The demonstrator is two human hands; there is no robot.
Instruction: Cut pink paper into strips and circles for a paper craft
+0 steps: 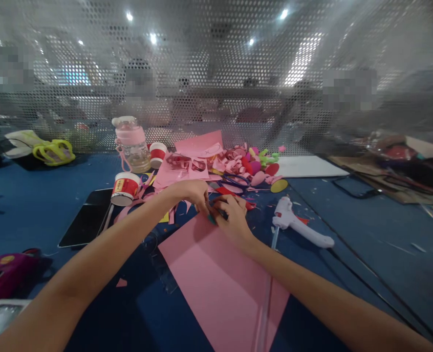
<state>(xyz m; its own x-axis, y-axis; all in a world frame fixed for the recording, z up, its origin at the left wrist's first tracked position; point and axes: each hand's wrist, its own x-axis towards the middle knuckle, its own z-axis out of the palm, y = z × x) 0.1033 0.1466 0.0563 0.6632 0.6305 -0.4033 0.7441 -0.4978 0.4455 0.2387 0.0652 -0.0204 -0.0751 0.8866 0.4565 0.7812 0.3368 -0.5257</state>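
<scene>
A large pink paper sheet [224, 278] lies on the blue table [36, 205] in front of me. Both hands meet at its far corner. My left hand [192, 191] has its fingers curled down on the sheet's far edge. My right hand [233, 215] is closed beside it, fingers pinched at the same corner next to a small teal thing [211, 220]; what it grips is too small to tell. Blue-handled scissors [234, 182] lie just beyond the hands. A clear ruler [163, 271] sits at the sheet's left edge.
A white glue gun [299, 226] lies to the right, with a glue stick [264, 303] across the sheet. Pink paper scraps and coloured cut-outs [238, 164] pile up behind. A pink bottle [132, 143], two paper cups [124, 188], a dark tablet [86, 217] and a perforated screen [216, 73] are nearby.
</scene>
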